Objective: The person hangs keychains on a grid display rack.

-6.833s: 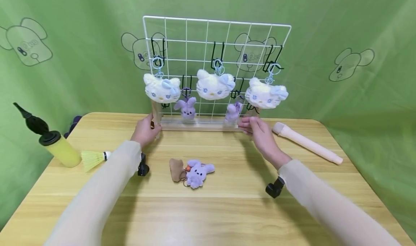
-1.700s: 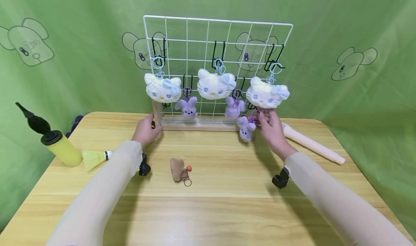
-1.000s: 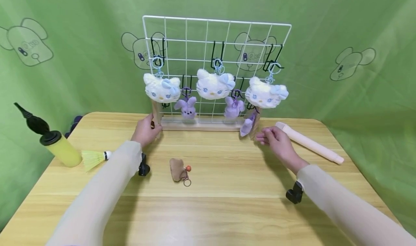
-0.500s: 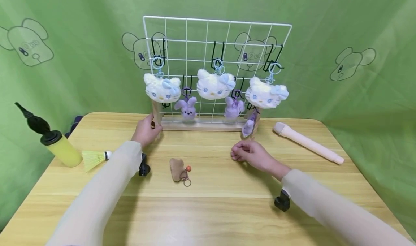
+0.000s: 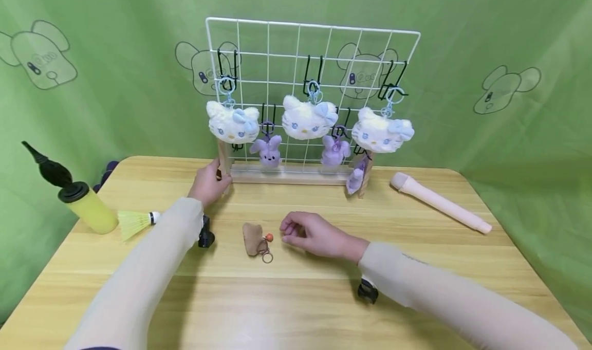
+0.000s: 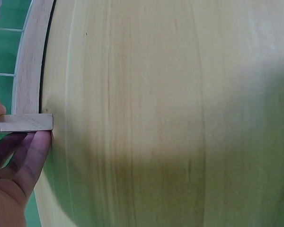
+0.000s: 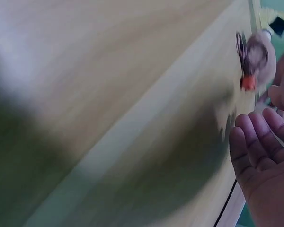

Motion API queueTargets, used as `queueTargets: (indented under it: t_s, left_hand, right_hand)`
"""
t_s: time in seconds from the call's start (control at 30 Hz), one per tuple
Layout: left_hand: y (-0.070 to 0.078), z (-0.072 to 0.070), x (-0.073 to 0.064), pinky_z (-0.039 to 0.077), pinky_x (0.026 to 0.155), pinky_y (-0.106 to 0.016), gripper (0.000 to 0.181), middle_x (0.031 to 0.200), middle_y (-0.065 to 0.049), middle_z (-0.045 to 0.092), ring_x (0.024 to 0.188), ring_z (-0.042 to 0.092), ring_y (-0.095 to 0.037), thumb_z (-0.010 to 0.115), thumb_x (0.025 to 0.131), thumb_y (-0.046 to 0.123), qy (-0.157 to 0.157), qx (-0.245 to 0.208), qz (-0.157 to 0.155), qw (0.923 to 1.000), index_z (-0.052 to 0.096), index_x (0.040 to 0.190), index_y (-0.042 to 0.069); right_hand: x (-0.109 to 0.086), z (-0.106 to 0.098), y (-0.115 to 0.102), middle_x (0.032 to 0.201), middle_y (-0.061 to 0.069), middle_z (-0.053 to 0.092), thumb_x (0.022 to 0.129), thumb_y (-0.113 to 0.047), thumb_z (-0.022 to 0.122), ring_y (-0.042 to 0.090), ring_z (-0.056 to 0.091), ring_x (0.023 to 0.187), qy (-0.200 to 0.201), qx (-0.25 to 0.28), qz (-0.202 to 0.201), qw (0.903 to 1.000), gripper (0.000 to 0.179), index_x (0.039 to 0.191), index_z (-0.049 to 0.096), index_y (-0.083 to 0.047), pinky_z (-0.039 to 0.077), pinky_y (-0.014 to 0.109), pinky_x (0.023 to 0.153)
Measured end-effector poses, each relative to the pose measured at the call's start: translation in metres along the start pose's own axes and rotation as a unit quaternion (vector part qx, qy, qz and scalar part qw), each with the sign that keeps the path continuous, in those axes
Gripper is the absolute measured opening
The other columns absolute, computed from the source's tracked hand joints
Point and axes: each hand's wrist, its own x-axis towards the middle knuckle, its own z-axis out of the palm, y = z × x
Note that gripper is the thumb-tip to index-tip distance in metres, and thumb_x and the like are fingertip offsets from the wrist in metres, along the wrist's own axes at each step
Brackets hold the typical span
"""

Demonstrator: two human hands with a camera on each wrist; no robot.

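Observation:
My left hand (image 5: pixel 208 184) grips the left wooden leg (image 6: pixel 23 123) of a white wire grid rack (image 5: pixel 313 26), thumb on one side and fingers on the other. My right hand (image 5: pixel 319 234) is just right of a brown plush keychain (image 5: pixel 252 238) with an orange bead and a ring, lying on the table. Its fingers are loosely bent and hold nothing. On the rack's black hooks hang white cat plush keychains, left (image 5: pixel 233 124), middle (image 5: pixel 309 118) and right (image 5: pixel 381 131). Below them hang purple bunny keychains, left (image 5: pixel 269 152), middle (image 5: pixel 335 151) and right (image 5: pixel 355 179), the last turned sideways.
A pale pink microphone (image 5: pixel 439 202) lies on the table's right side. To the left are a yellow hand pump (image 5: pixel 90 211) with a black nozzle and a yellow shuttlecock (image 5: pixel 134 223). A green curtain (image 5: pixel 462 26) backs the wooden table (image 5: pixel 259 309).
A purple bunny keychain went from the table to the rack's lower right hook, and my right hand let it go. That hand then moved left to the brown keychain. My left hand stayed put.

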Motion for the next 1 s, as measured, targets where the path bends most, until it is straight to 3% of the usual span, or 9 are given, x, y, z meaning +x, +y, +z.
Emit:
queueTargets:
  t_s: [0.3, 0.53, 0.73, 0.87, 1.0]
  left_hand:
    - [-0.002, 0.001, 0.001, 0.068, 0.080, -0.038, 0.059, 0.128, -0.034, 0.065, 0.102, 0.072, -0.040, 0.056, 0.101, 0.012, -0.008, -0.005, 0.006, 0.9999, 0.038, 0.154, -0.007]
    - [-0.003, 0.000, 0.001, 0.068, 0.077, -0.037, 0.060, 0.128, -0.034, 0.065, 0.101, 0.072, -0.040, 0.056, 0.101, 0.012, -0.004, -0.012, 0.004, 0.9999, 0.038, 0.155, -0.007]
    - [-0.003, -0.001, 0.002, 0.068, 0.075, -0.036, 0.058, 0.126, -0.035, 0.066, 0.100, 0.072, -0.041, 0.056, 0.101, 0.011, 0.000, -0.013, 0.012, 0.9998, 0.039, 0.153, -0.008]
    - [-0.003, 0.000, 0.002, 0.068, 0.072, -0.032, 0.056, 0.125, -0.035, 0.066, 0.097, 0.073, -0.039, 0.055, 0.101, 0.011, 0.000, -0.016, 0.014, 0.9998, 0.041, 0.152, -0.008]
    - [-0.004, -0.001, 0.002, 0.067, 0.071, -0.032, 0.057, 0.124, -0.034, 0.067, 0.094, 0.073, -0.037, 0.056, 0.101, 0.012, 0.003, -0.019, 0.011, 0.9998, 0.041, 0.153, -0.007]
  right_hand:
    - [0.015, 0.015, -0.013, 0.101, 0.005, 0.072, 0.097, -0.007, 0.070, 0.006, 0.063, 0.091, -0.016, -0.019, -0.035, 0.9991, 0.015, 0.111, 0.070, -0.003, 0.061, 0.021, 0.085]
    - [0.022, 0.025, -0.019, 0.100, 0.002, 0.069, 0.100, -0.012, 0.069, 0.005, 0.059, 0.089, -0.022, -0.089, -0.043, 0.9949, 0.010, 0.109, 0.070, -0.007, 0.059, 0.019, 0.082]
    - [0.024, 0.029, -0.022, 0.096, -0.002, 0.066, 0.101, -0.016, 0.069, 0.007, 0.056, 0.086, -0.014, -0.119, -0.043, 0.9918, 0.005, 0.102, 0.072, -0.012, 0.055, 0.019, 0.077]
    - [0.022, 0.026, -0.023, 0.101, -0.004, 0.068, 0.101, -0.018, 0.069, 0.010, 0.058, 0.095, -0.008, -0.132, -0.069, 0.9888, 0.005, 0.102, 0.073, -0.016, 0.056, 0.022, 0.087]
    - [0.022, 0.020, -0.027, 0.121, -0.001, 0.072, 0.103, -0.021, 0.065, 0.015, 0.062, 0.120, 0.001, -0.119, -0.091, 0.9887, 0.008, 0.107, 0.071, -0.017, 0.054, 0.032, 0.112]
